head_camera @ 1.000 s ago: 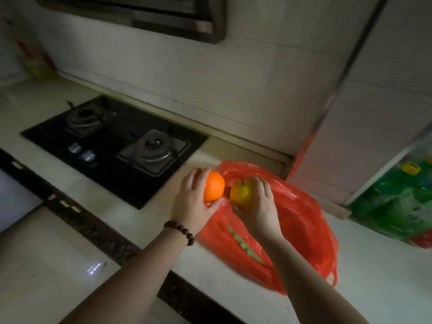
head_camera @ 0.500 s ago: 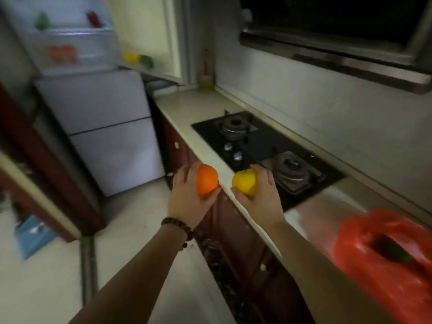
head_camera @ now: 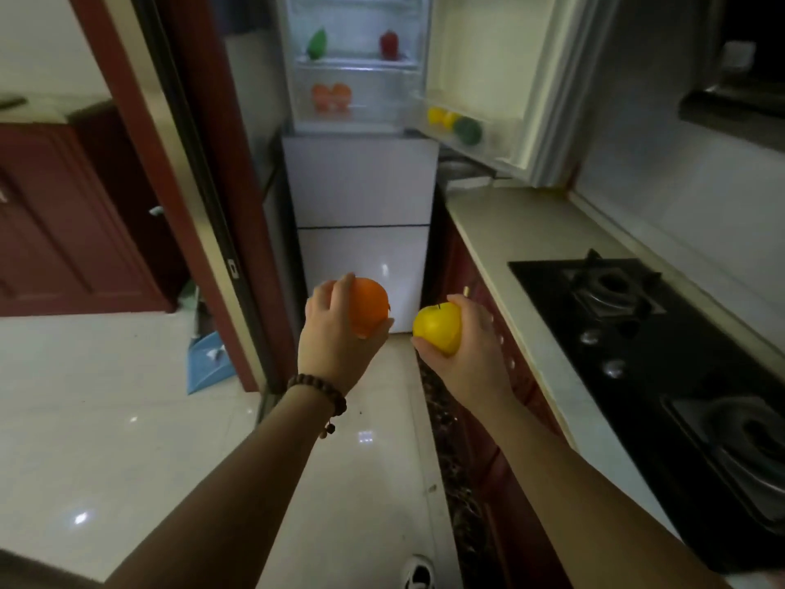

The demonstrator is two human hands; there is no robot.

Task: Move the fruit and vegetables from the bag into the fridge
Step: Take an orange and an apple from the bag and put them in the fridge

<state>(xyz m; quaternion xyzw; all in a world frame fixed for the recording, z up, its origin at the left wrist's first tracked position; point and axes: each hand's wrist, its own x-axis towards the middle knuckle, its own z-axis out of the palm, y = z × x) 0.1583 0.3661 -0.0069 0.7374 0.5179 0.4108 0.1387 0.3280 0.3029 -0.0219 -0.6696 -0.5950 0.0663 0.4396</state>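
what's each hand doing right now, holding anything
Left hand: closed around an orange.
Right hand: closed around a yellow apple.

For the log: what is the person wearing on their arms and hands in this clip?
Both forearms are bare to the bottom of the frame, with no sleeves, gloves or watch showing. The left hand has a bracelet of dark brown round beads at its wrist, with a short beaded tassel hanging from it. The right hand and its wrist carry nothing. No rings show on the visible fingers.
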